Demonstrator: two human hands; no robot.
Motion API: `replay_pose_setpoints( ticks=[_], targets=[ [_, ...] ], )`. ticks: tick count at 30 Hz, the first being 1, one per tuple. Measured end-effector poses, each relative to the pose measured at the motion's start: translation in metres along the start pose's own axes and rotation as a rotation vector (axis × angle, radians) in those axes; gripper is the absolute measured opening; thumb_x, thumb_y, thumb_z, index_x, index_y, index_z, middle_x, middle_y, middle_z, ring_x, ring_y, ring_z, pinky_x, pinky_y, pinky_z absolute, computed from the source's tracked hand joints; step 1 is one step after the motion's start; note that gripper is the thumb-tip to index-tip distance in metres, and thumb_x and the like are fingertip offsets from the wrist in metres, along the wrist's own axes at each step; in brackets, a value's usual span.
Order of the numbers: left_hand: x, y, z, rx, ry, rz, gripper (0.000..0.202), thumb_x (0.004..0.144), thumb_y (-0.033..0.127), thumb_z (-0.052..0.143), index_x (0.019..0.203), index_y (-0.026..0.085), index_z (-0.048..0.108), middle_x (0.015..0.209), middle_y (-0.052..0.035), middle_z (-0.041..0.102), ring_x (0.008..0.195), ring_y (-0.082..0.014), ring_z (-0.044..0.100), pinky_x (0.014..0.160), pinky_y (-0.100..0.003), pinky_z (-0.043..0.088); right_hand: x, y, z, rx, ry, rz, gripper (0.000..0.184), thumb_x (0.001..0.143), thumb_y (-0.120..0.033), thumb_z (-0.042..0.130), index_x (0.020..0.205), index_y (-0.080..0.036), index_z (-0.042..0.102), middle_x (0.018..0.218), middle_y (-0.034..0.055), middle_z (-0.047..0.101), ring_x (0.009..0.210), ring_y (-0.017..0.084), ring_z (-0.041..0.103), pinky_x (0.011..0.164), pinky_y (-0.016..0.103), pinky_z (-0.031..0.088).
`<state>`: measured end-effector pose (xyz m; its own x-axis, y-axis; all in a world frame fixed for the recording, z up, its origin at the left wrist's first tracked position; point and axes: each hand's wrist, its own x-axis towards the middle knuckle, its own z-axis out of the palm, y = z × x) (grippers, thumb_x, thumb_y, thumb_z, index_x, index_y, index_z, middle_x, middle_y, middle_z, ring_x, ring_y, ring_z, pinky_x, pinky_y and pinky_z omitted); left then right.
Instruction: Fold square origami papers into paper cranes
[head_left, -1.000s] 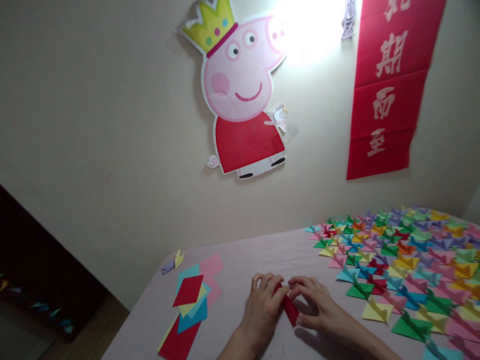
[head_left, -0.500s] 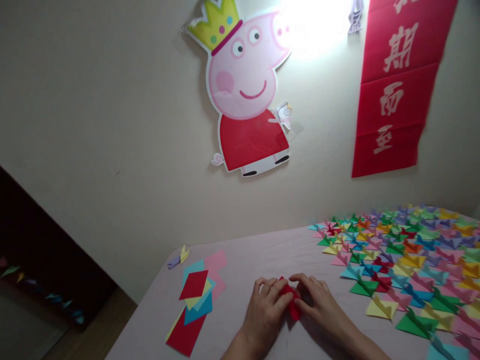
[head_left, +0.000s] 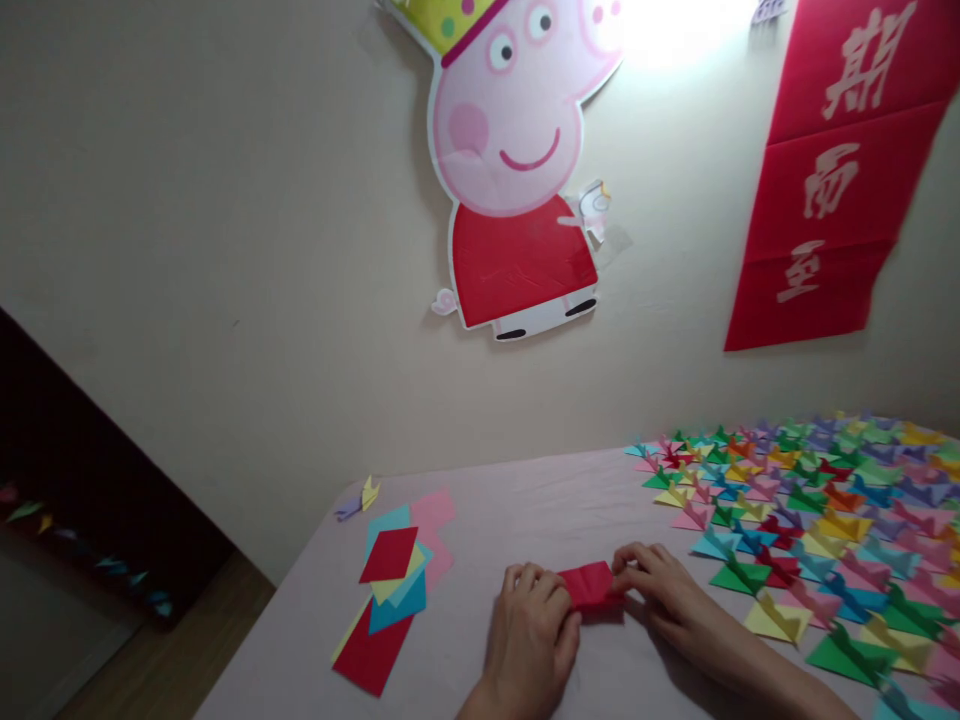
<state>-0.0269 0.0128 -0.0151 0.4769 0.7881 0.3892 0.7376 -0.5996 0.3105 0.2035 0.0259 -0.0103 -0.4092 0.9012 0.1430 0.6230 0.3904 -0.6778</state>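
A red piece of folded paper [head_left: 589,588] lies low over the table between my hands, its long side running left to right with crease lines on it. Over its left end, my left hand [head_left: 534,622] rests with curled fingers, the fingertips and thumb partly hiding the paper. At the opposite end my right hand [head_left: 664,592] pinches the right edge between thumb and fingers. Folded paper cranes [head_left: 739,571] of many colours stand in rows to the right of my right hand.
Left of my hands, loose square sheets lie overlapped, among them a red sheet [head_left: 375,648] and a blue sheet [head_left: 397,608]. Two small folded pieces, one a yellow folded paper [head_left: 370,493], sit at the table's far left corner. The wall [head_left: 300,350] rises behind the table [head_left: 525,500].
The red paper has gone from a narrow slanted shape to a wider one lying sideways. My right hand has moved right, away from my left. The camera view has shifted slightly.
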Motion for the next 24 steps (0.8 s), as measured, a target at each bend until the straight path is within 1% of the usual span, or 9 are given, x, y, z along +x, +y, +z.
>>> replay_pose_setpoints(
  ticks=[2,4,6,8,10,12,15,19,24],
  targets=[
    [0.005,0.001,0.002,-0.022,0.009,-0.071,0.010,0.086,0.012,0.058,0.084,0.022,0.058,0.094,-0.0006,0.064,0.091,-0.0206,0.053,0.085,-0.037,0.040,0.004,0.000,-0.001,0.016,-0.024,-0.011,0.023,0.079,-0.018,0.054,0.093,-0.028,0.069,0.113,0.0045,0.063,0.107,0.026,0.050,0.096,0.040,0.039],
    [0.010,0.002,0.003,-0.023,0.000,-0.123,0.011,0.086,0.012,0.057,0.081,0.022,0.057,0.090,-0.0008,0.064,0.089,-0.0213,0.053,0.083,-0.037,0.040,0.011,0.000,0.002,0.015,-0.015,0.026,0.010,0.082,-0.027,0.057,0.084,-0.026,0.068,0.105,0.0045,0.065,0.102,0.025,0.052,0.093,0.039,0.041],
    [0.015,0.002,0.002,-0.005,-0.022,-0.185,0.011,0.086,0.013,0.056,0.079,0.022,0.058,0.086,-0.0014,0.064,0.087,-0.0222,0.054,0.081,-0.038,0.042,0.019,0.000,0.007,-0.011,0.034,0.078,0.021,0.087,-0.034,0.055,0.071,-0.024,0.063,0.094,0.0043,0.066,0.093,0.024,0.054,0.086,0.038,0.043],
    [0.014,0.001,0.003,0.033,-0.020,-0.247,0.009,0.087,0.014,0.055,0.088,0.021,0.061,0.092,-0.0038,0.065,0.090,-0.0241,0.055,0.081,-0.039,0.043,0.027,0.000,0.013,-0.068,0.088,0.110,0.026,0.089,-0.034,0.054,0.066,-0.023,0.059,0.087,0.0037,0.066,0.088,0.023,0.055,0.080,0.035,0.043],
    [0.007,0.000,0.006,0.092,0.002,-0.207,0.026,0.088,0.018,0.056,0.113,0.019,0.061,0.115,-0.0086,0.065,0.104,-0.0278,0.055,0.089,-0.044,0.043,0.033,-0.002,0.017,-0.142,0.118,0.128,0.026,0.088,-0.033,0.056,0.064,-0.022,0.059,0.082,0.0035,0.066,0.085,0.023,0.055,0.076,0.034,0.042],
    [-0.005,-0.003,0.013,0.150,0.000,-0.028,0.047,0.091,0.028,0.057,0.136,0.017,0.049,0.139,-0.0110,0.054,0.122,-0.0307,0.049,0.101,-0.048,0.037,0.037,-0.004,0.019,-0.211,0.120,0.142,0.026,0.088,-0.032,0.057,0.064,-0.022,0.060,0.079,0.0036,0.066,0.084,0.023,0.056,0.075,0.034,0.041],
    [-0.023,-0.008,0.030,0.166,-0.085,0.137,0.061,0.092,0.049,0.056,0.142,0.016,0.045,0.143,-0.0112,0.052,0.125,-0.0306,0.049,0.101,-0.046,0.039,0.042,-0.004,0.020,-0.284,0.114,0.142,0.023,0.087,-0.031,0.058,0.066,-0.022,0.062,0.078,0.0036,0.067,0.083,0.024,0.057,0.073,0.034,0.039],
    [-0.032,-0.012,0.046,0.180,-0.155,0.101,0.077,0.090,0.064,0.051,0.147,0.014,0.039,0.147,-0.0134,0.047,0.130,-0.0326,0.047,0.102,-0.047,0.040,0.046,0.001,0.026,-0.340,0.149,0.127,0.019,0.086,-0.030,0.058,0.070,-0.023,0.063,0.078,0.0031,0.068,0.081,0.023,0.058,0.071,0.033,0.037],
    [-0.030,-0.012,0.049,0.152,-0.157,0.077,0.079,0.090,0.067,0.049,0.148,0.016,0.038,0.146,-0.0142,0.048,0.129,-0.0327,0.049,0.101,-0.047,0.041,0.046,0.004,0.030,-0.371,0.141,0.116,0.020,0.089,-0.028,0.053,0.071,-0.022,0.061,0.079,0.0039,0.067,0.081,0.024,0.057,0.072,0.034,0.036]
  ],
)
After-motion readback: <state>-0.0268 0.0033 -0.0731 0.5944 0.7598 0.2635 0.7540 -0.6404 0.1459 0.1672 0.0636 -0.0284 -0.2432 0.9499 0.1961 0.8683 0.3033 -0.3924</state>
